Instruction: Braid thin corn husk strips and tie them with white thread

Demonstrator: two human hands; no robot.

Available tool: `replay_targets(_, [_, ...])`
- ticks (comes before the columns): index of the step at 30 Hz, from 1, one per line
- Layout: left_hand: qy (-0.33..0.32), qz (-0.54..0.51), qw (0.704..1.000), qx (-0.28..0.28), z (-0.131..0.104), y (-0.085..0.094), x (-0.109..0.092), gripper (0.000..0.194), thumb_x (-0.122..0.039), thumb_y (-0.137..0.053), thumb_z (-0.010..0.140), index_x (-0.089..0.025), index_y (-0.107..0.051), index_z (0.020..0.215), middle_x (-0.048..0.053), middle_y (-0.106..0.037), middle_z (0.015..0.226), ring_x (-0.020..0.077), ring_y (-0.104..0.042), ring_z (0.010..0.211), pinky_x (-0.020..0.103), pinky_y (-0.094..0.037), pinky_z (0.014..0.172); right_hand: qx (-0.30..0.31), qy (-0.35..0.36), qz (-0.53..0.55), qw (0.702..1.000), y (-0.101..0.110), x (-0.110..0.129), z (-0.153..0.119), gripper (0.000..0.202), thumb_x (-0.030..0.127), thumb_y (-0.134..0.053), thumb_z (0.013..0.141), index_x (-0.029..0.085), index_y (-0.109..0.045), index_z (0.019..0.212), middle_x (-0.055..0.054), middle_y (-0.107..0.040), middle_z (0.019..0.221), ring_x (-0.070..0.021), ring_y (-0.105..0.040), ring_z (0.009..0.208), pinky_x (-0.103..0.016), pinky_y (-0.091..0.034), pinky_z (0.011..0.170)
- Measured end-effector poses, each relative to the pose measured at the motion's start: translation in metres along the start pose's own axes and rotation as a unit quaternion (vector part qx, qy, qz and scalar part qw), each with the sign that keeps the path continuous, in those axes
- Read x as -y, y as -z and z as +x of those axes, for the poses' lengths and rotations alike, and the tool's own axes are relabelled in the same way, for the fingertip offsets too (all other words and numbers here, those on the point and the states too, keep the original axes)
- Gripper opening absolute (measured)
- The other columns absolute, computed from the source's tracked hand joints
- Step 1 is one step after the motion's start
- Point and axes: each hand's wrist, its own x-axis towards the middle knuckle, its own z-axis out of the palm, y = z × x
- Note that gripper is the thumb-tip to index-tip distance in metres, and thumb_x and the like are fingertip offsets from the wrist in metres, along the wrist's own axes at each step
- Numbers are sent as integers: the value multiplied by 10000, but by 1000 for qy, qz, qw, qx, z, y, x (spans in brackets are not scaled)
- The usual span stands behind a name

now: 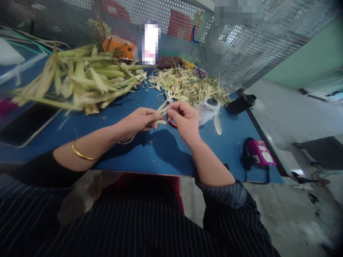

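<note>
Pale strips of corn husk (162,109) are held between my two hands above the blue table. My left hand (142,119) is closed round the strips, and a loose end sticks out past its fingers. Thumb and fingers of my right hand (184,117) pinch the same strips just to the right. Partly hidden behind my right hand is something red and curved (172,124), perhaps scissor handles. A heap of shredded husk (187,84) lies beyond my hands. Whole green husks (91,78) are piled at the back left.
The blue table (219,153) carries a bagged spool (209,109), a black cylinder (241,103) and a purple box (259,151) on the right. A dark flat panel (24,123) lies left. An orange package (120,48) and a perforated metal screen (230,46) stand behind.
</note>
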Motion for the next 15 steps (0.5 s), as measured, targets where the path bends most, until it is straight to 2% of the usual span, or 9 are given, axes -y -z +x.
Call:
replay_targets(3, [3, 4, 1000, -9, 0, 0, -1, 364, -392, -538, 918, -136, -719, 734, 64, -625, 602, 69, -443, 382, 175, -297, 349, 1, -10, -3, 1000, 1, 1, 1, 48, 243, -615, 825, 215, -614, 786, 34, -593, 659, -96, -554, 570, -279, -464, 608])
replay_targets(6, [11, 16, 1000, -5, 0, 1, -1, 314, -370, -563, 898, -141, -731, 765, 81, -668, 649, 93, -518, 410, 181, -355, 357, -7, -3, 1, 1000, 2, 3, 1, 52, 216, -612, 821, 211, -607, 769, 34, -589, 652, -95, -545, 560, -278, -452, 597])
replay_targets(15, [20, 56, 998, 18, -2, 4, -4, 287, -327, -555, 895, -120, -741, 821, 74, -660, 659, 63, -447, 392, 190, -299, 365, -51, 7, 16, 999, 8, -4, 7, 48, 225, -626, 822, 211, -606, 781, 37, -596, 671, -96, -573, 580, -273, -473, 622])
